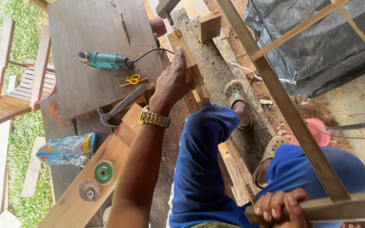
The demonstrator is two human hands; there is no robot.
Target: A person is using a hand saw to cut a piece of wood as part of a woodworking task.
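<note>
The left hand (172, 82) presses flat on a narrow wooden strip (193, 74) at the bench (85, 46) edge; the right hand (281, 207) is closed around a wooden frame rail (343, 207). Steady downward pressure should keep the strip from sliding. A hammer (119, 107), yellow scissors (132, 79) and teal power tool (106, 60) crowd the left side; little free room.

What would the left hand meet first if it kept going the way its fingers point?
Probably the narrow wooden strip that the left hand already rests on; past it lies the rough plank. Depth is unclear.
</note>
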